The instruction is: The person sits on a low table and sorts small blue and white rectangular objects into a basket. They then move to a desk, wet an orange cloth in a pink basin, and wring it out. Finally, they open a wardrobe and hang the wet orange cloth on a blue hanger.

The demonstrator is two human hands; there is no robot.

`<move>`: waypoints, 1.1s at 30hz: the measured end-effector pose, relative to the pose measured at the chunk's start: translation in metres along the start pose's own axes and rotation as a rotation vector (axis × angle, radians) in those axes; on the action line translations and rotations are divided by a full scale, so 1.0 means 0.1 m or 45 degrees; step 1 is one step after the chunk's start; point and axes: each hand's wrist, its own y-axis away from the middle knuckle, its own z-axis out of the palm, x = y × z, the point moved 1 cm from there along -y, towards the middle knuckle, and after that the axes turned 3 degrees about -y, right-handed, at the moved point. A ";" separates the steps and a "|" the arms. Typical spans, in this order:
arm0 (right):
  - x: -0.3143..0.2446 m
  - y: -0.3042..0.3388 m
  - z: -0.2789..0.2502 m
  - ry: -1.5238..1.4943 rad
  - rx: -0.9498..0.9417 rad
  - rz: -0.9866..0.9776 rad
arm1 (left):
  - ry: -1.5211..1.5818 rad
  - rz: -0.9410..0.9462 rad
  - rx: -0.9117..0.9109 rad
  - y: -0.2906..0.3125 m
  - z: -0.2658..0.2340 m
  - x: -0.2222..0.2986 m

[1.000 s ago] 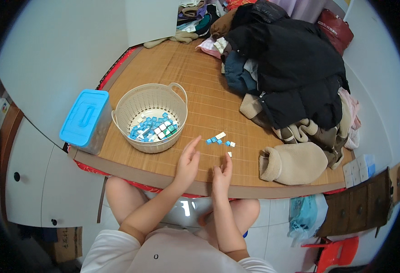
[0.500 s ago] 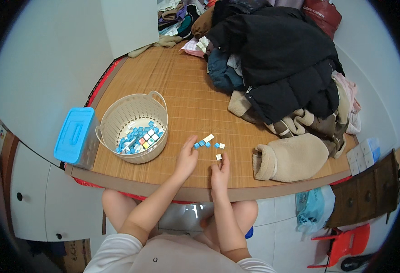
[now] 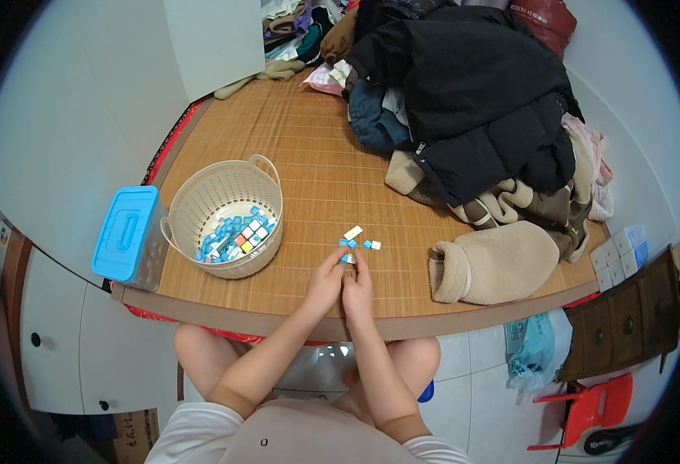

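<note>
My left hand (image 3: 326, 281) and my right hand (image 3: 358, 291) meet near the front edge of the mat-covered surface. Their fingertips close from both sides on small blue-and-white mahjong tiles (image 3: 348, 260), partly hidden by the fingers. Just beyond them lie a pale tile or pair of tiles (image 3: 353, 233), a few blue-backed tiles (image 3: 348, 243) and a white-faced one (image 3: 376, 245). On the left, a beige perforated basket (image 3: 193, 193) holds many blue and white tiles (image 3: 220, 238) and a multicoloured puzzle cube (image 3: 251, 237).
A lidded blue box (image 3: 127, 232) stands left of the basket. To the right lies a beige fleece item (image 3: 502, 263), with a black jacket (image 3: 487, 100) heaped on other clothes behind it. Past the front edge are a blue plastic bag (image 3: 537, 352) and a red chair (image 3: 595, 414).
My right hand has moved left, bringing a tile with it, and now meets my left hand. My left fingertips have shifted slightly right and nearer me, with a blue tile.
</note>
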 end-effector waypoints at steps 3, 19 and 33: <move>-0.01 0.00 0.02 -0.126 0.012 0.015 | 0.175 -0.110 0.005 0.07 0.04 0.13; -0.21 0.40 0.11 -0.218 0.093 0.063 | 0.331 -0.094 0.100 0.49 0.10 0.19; -0.78 0.59 0.41 -0.277 -0.089 -0.206 | 0.362 0.260 0.112 0.70 -0.05 0.85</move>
